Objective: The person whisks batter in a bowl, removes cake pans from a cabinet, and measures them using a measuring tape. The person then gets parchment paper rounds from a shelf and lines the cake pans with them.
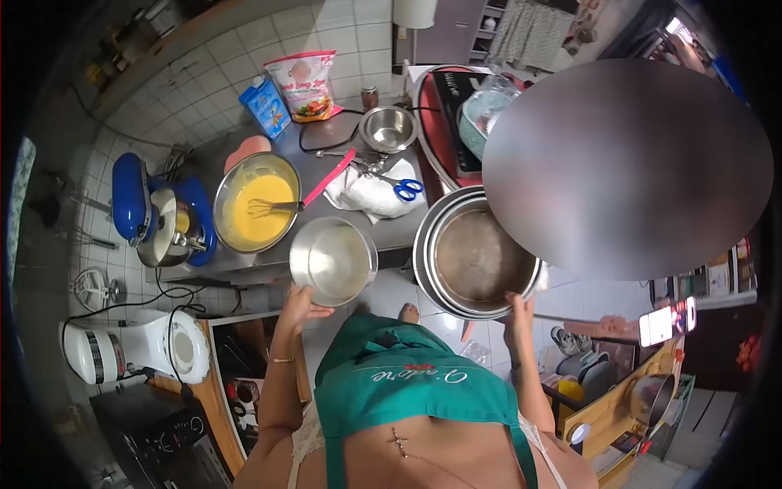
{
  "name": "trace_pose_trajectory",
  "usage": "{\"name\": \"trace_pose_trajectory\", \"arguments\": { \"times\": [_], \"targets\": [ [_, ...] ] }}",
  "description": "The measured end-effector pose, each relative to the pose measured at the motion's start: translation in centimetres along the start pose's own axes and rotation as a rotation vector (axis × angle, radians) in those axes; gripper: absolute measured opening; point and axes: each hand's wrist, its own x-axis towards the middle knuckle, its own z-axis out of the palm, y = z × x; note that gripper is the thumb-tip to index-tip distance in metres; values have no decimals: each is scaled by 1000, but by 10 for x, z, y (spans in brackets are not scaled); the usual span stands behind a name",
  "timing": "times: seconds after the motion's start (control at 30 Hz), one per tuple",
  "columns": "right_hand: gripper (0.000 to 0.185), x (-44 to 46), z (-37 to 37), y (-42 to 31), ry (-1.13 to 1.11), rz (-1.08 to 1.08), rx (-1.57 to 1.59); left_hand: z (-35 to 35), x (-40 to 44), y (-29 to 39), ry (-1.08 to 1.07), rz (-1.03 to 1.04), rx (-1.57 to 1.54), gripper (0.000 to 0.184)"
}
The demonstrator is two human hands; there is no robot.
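Note:
My left hand (306, 308) holds a round, shiny metal pan (332, 262) by its lower left rim, tilted in front of the counter. At the right, my right hand (518, 306) grips the lower rim of a nested stack of larger round pans (481, 259); the innermost has a dull, brownish bottom. The two holds are apart. Behind the small pan, a steel bowl (257, 201) of yellow batter stands on the counter, with a whisk (275, 207) with a pink handle resting in it.
Blue-handled scissors (407, 189) lie on a white cloth (371, 192). A small steel bowl (388, 129), a blue carton (265, 107) and a flour-like bag (303, 85) stand behind. A blue stand mixer (195, 213) is at left. A blurred patch hides the right.

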Motion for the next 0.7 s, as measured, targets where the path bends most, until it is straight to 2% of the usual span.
{"name": "trace_pose_trajectory", "arguments": {
  "times": [0.07, 0.13, 0.2, 0.23, 0.27, 0.33, 0.4, 0.43, 0.53, 0.57, 0.67, 0.7],
  "targets": [
    [41, 16, 4, -9, -20, 73, 20, -12, 35, -7, 15, -92, 104, 49],
    [39, 19, 18, -19, -119, 92, 15, -23, 64, -13, 43, -171, 173, 47],
    [41, 17, 33, -5, -94, 171, 5, -31, 92, -9, 90, -218, 203, 45],
    [44, 14, 44, -2, -144, 302, -48, -36, 103, -9, 143, -197, 225, 45],
    [48, 6, 64, 4, -74, 279, -84, -39, 113, -10, 193, -176, 247, 46],
    [49, -4, 90, 13, -101, 422, -175, -45, 129, -4, 232, -113, 286, 47],
    [45, 10, 85, 49, -146, 634, -98, -44, 131, 3, 227, -44, 309, 51],
    [41, 15, 93, 49, -162, 726, -73, -40, 129, 8, 270, 60, 362, 47],
    [41, 26, 103, 81, -148, 636, -7, -51, 150, 8, 234, -7, 393, 42],
    [43, 12, 137, 61, -15, 459, -164, -50, 152, 16, 251, -10, 445, 35],
    [44, 24, 148, 76, -2, 380, -220, -57, 172, 19, 186, -26, 472, 31],
    [50, 40, 141, 90, -33, 440, -198, -61, 183, 15, 177, -9, 460, 35]
  ]
}}
